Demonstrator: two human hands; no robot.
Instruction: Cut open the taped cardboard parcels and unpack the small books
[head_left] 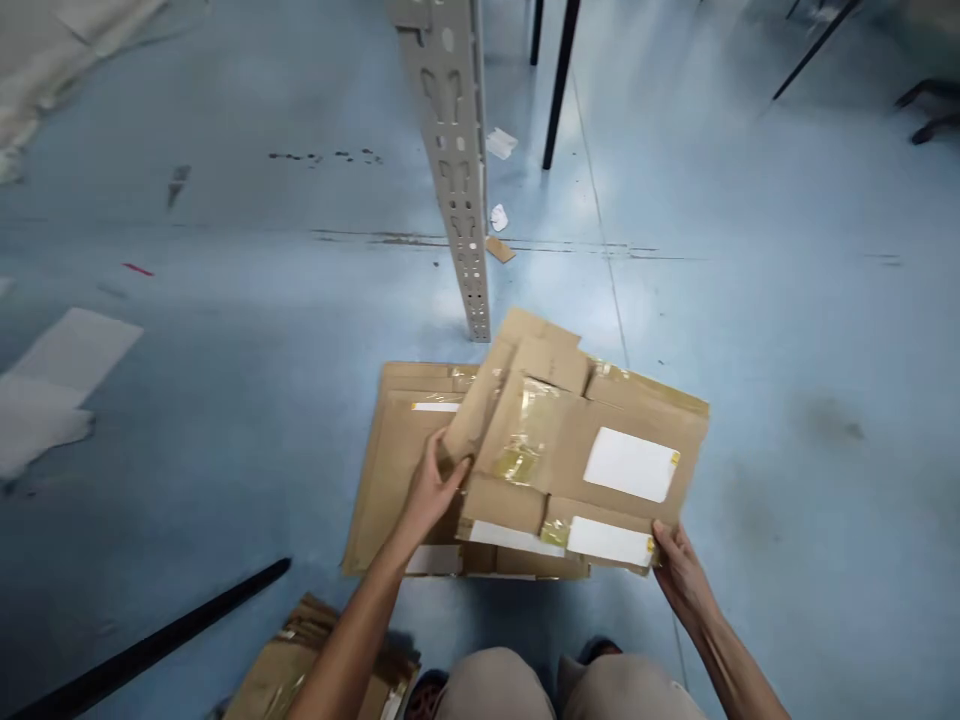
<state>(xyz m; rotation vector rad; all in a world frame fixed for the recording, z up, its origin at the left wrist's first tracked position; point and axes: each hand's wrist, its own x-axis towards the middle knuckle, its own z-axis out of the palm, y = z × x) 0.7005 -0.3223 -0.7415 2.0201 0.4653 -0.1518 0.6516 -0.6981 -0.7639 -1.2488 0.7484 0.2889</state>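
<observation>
I hold a flattened brown cardboard box [570, 440] with white labels and yellowish tape, tilted over the blue floor. My left hand [435, 490] grips its left flap, fingers wrapped round the edge. My right hand [679, 575] pinches its lower right corner. Beneath it another flattened cardboard box [390, 480] lies flat on the floor. My knees show at the bottom edge.
A grey perforated metal shelf post [454, 170] stands just behind the cardboard. Black table legs [561, 80] rise further back. More flattened cardboard [300, 670] and a black bar [150, 645] lie at lower left. White sheets [52, 385] lie at far left.
</observation>
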